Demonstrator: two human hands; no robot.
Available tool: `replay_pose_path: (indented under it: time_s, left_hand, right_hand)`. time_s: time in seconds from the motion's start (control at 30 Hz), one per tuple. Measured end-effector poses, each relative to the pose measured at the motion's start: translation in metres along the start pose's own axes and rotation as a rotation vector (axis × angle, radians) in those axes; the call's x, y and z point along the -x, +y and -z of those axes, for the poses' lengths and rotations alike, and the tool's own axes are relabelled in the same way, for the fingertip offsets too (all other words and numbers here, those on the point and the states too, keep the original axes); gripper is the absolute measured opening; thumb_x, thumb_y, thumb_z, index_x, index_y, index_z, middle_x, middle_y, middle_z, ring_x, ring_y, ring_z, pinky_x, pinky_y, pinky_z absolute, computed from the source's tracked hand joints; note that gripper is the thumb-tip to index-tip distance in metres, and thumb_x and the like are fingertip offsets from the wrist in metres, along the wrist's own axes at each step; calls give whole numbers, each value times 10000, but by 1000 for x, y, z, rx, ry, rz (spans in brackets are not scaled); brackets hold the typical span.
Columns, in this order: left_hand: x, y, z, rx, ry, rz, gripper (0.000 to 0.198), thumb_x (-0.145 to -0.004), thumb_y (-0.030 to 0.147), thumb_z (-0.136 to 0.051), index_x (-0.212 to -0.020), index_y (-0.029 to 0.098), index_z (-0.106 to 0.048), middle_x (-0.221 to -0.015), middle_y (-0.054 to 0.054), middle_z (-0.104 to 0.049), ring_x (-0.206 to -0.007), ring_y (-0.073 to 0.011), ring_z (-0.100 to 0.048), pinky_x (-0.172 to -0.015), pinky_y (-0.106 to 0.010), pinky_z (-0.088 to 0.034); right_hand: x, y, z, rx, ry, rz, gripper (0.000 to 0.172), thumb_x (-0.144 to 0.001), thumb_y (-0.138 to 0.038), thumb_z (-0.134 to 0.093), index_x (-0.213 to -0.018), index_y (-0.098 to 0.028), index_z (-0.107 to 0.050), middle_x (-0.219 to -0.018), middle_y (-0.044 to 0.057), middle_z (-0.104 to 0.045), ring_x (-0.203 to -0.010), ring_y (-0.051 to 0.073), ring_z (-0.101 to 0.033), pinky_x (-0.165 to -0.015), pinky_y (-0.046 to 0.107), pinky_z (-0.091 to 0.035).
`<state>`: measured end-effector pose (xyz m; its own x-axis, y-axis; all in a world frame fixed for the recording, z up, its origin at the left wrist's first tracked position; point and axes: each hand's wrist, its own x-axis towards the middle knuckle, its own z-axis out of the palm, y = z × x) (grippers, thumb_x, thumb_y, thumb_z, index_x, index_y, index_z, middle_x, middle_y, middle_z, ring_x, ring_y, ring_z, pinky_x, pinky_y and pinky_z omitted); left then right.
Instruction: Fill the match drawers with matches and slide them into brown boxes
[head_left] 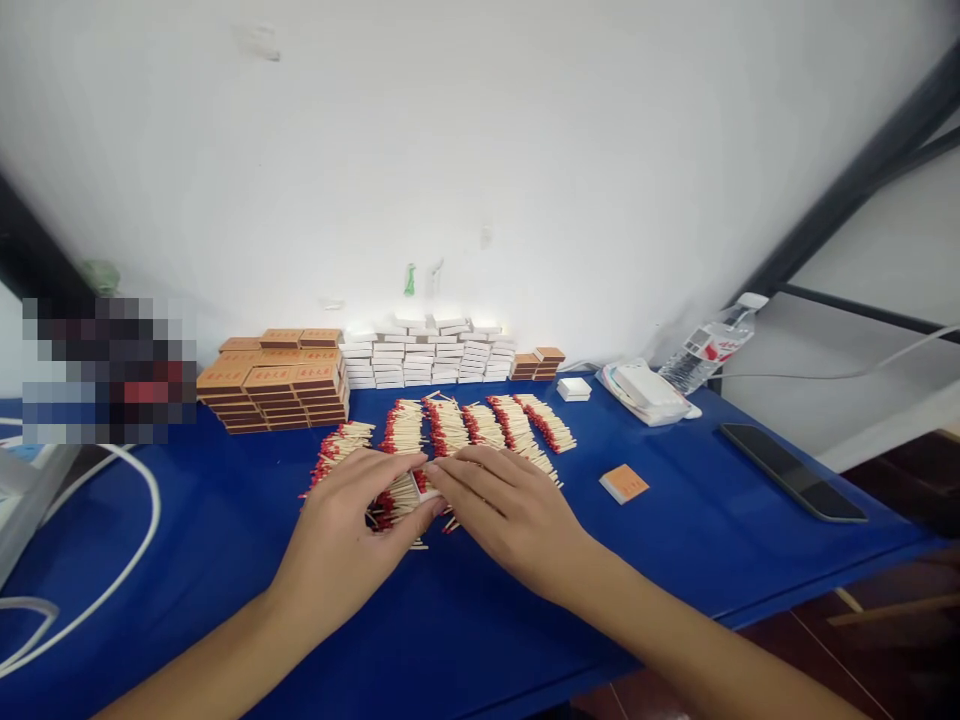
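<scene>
Between my two hands is a small white matchbox tray (pixel 418 487) with red match heads inside. My left hand (pixel 345 515) grips it from the left, the thumb below and the fingers above. My right hand (pixel 514 515) closes over its right end, and the fingers hide much of the tray. Rows of loose red-headed matches (pixel 405 428) lie just beyond and beneath my hands. Off to the right lies a single orange-topped matchbox (pixel 625 483), with white showing at its near side.
Stacked orange matchboxes (pixel 274 380) stand at the back left, beside stacked white trays (pixel 427 352). A few more orange matchboxes (pixel 537 363) follow. Farther right are a white packet (pixel 645 390), a tilted plastic bottle (pixel 709 348) and a phone (pixel 791 472). A white cable (pixel 154 510) loops at left.
</scene>
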<state>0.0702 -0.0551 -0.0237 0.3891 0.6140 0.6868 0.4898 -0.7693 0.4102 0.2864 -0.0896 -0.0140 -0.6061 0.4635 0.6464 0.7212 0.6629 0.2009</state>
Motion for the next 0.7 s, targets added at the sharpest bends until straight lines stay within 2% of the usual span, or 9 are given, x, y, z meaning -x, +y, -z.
replay_pose_path:
  time_s: [0.07, 0.17, 0.27, 0.37, 0.5, 0.7]
  left_hand:
    - [0, 2, 1, 1, 1, -32, 315, -944, 351, -768, -1223, 215, -714, -1078, -64, -788, -990, -233, -740, -886, -383, -616]
    - [-2, 4, 6, -25, 39, -101, 281, -956, 286, -756, -1219, 199, -707, -1065, -62, -780, -987, -216, -730, -930, -378, -599]
    - [-4, 5, 9, -54, 69, -157, 268, -954, 201, -746, -1218, 191, -706, -1069, -63, -769, -1005, -209, -717, -979, -387, -576]
    - [-5, 7, 9, -57, 63, -186, 278, -944, 165, -747, -1217, 192, -703, -1064, -61, -768, -1019, -216, -711, -1004, -405, -563]
    - [-5, 7, 5, -78, 56, -225, 285, -937, 142, -748, -1216, 178, -700, -1057, -60, -769, -1004, -206, -711, -992, -386, -564]
    - [-6, 5, 6, -68, 42, -216, 258, -941, 125, -734, -1194, 170, -703, -1021, -59, -762, -966, -198, -711, -937, -375, -572]
  right_hand:
    - [7, 10, 9, -59, -28, -41, 408, -1025, -116, -562, -1395, -236, -682, -1262, 91, -779, -1167, 278, -709, -990, 458, -613]
    - [29, 43, 31, -136, -82, -178, 454, -1023, -130, -549, -1430, -295, -663, -1310, 73, -761, -1229, 300, -677, -1056, 543, -568]
    - [66, 87, 55, -156, -148, -401, 357, -1041, -195, -519, -1281, -332, -745, -1193, 69, -789, -1130, 307, -686, -977, 539, -585]
    - [103, 119, 70, -183, -240, -527, 276, -1045, -301, -531, -1188, -317, -767, -1138, 104, -773, -1126, 329, -665, -942, 532, -590]
    - [126, 128, 70, -244, -355, -573, 287, -1054, -364, -507, -1161, -280, -761, -1108, 132, -738, -1073, 312, -683, -904, 507, -608]
    - [118, 127, 62, -291, -435, -574, 324, -1070, -382, -475, -1237, -295, -739, -1160, 130, -729, -1078, 299, -692, -905, 483, -611]
